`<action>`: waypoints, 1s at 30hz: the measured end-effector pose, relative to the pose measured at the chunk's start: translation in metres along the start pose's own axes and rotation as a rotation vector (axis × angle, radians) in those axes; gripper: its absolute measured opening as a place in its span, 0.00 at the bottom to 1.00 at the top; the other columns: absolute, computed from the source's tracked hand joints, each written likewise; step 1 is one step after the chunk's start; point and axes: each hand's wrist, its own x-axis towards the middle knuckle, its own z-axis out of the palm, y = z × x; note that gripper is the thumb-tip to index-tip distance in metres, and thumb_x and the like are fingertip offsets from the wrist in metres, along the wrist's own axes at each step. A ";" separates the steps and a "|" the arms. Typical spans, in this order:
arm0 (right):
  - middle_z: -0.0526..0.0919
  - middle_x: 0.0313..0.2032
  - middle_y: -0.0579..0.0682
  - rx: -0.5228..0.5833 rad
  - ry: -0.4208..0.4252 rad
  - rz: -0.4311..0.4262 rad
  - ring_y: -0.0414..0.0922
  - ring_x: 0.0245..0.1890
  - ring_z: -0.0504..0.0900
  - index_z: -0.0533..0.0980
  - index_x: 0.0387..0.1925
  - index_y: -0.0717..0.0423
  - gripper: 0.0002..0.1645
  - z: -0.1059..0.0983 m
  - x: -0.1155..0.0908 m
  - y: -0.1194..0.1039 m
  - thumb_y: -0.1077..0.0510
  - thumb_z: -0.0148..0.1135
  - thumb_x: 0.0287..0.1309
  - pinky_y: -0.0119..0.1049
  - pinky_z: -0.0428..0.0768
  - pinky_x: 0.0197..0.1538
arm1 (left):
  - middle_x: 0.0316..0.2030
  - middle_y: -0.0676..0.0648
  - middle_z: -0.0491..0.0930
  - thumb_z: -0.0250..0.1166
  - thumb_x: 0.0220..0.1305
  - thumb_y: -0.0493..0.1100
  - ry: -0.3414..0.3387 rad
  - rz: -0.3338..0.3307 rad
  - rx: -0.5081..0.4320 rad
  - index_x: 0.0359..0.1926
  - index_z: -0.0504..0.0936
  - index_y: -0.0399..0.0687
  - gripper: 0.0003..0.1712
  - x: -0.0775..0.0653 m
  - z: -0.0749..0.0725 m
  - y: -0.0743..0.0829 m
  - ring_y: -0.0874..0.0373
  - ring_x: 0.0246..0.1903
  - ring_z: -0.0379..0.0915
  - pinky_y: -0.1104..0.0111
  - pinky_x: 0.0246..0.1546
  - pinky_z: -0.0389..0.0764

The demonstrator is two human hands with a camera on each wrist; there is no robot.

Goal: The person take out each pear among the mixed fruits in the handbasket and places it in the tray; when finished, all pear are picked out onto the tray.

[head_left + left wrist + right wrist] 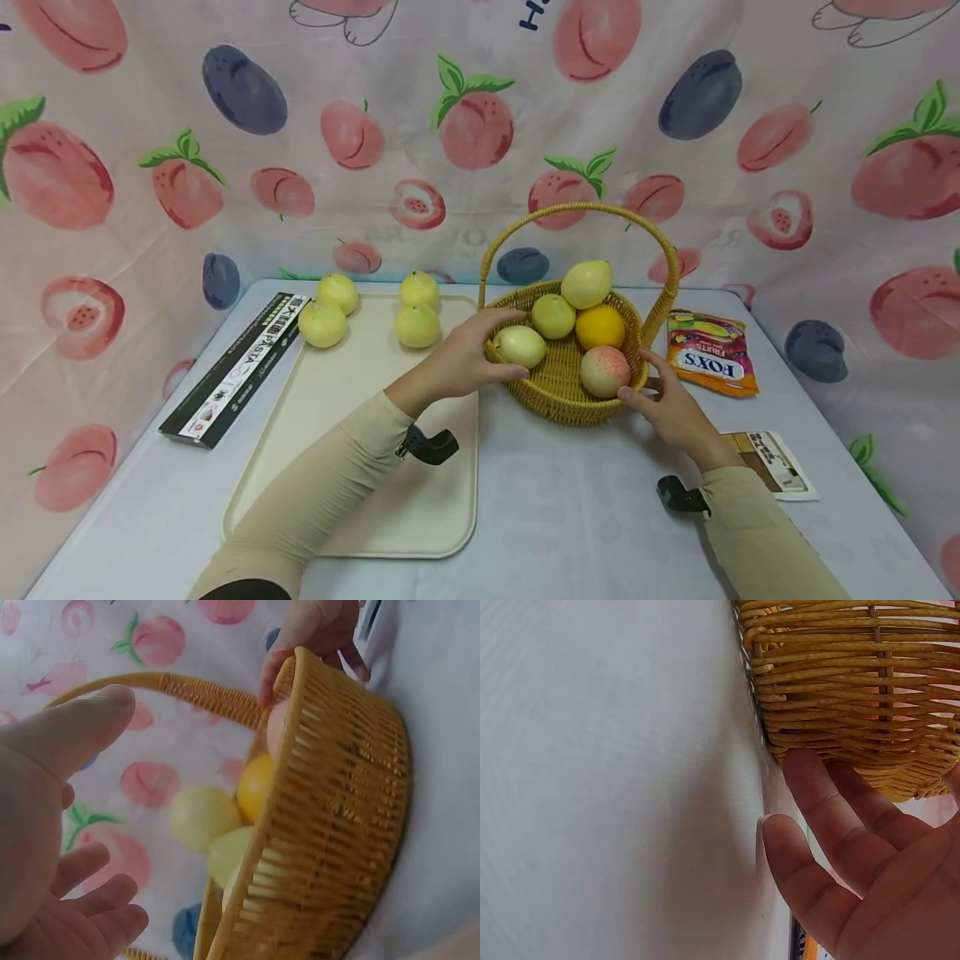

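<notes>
A yellow wicker basket (pixel 558 408) with a tall arched handle (pixel 581 207) stands on the table. Inside it lie an orange (pixel 600 327), a peach (pixel 606 372) and three pale green fruits (pixel 587 284). My right hand (pixel 672 408) grips the basket's right side, thumb at the rim and other fingers against the outer wall; in the right wrist view, fingertips (pixel 806 769) meet the weave low down. My left hand (pixel 468 354) reaches to the left rim with fingers spread, beside the leftmost pale green fruit (pixel 521 347). In the left wrist view its palm faces the basket, holding nothing.
Left of the basket lies a cream tray (pixel 360 517), with several yellow-green fruits (pixel 417 325) toward its far end. A black pasta box (pixel 236 367) rests along the tray's left side. To the right are a Fox's sweets bag (pixel 711 352) and a flat brown-and-white packet (pixel 772 465).
</notes>
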 end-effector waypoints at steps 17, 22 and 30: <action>0.58 0.68 0.74 0.012 -0.003 0.002 0.68 0.63 0.65 0.39 0.80 0.49 0.57 0.000 0.001 0.001 0.34 0.59 0.66 0.66 0.69 0.60 | 0.70 0.45 0.64 0.74 0.60 0.52 -0.089 -0.073 0.048 0.74 0.65 0.47 0.45 0.049 0.024 -0.007 0.48 0.68 0.61 0.57 0.65 0.66; 0.58 0.68 0.75 0.015 -0.004 0.003 0.69 0.63 0.65 0.39 0.80 0.49 0.57 -0.001 0.001 0.001 0.34 0.60 0.66 0.66 0.69 0.60 | 0.71 0.44 0.64 0.73 0.61 0.53 -0.095 -0.110 0.062 0.74 0.65 0.47 0.45 0.057 0.026 -0.012 0.48 0.69 0.59 0.57 0.67 0.64; 0.57 0.68 0.75 0.014 -0.003 0.000 0.69 0.63 0.65 0.39 0.80 0.50 0.57 -0.001 0.000 0.001 0.34 0.60 0.66 0.67 0.69 0.59 | 0.72 0.45 0.63 0.72 0.62 0.53 -0.102 -0.164 0.093 0.75 0.64 0.47 0.45 0.064 0.030 -0.022 0.50 0.70 0.58 0.57 0.68 0.63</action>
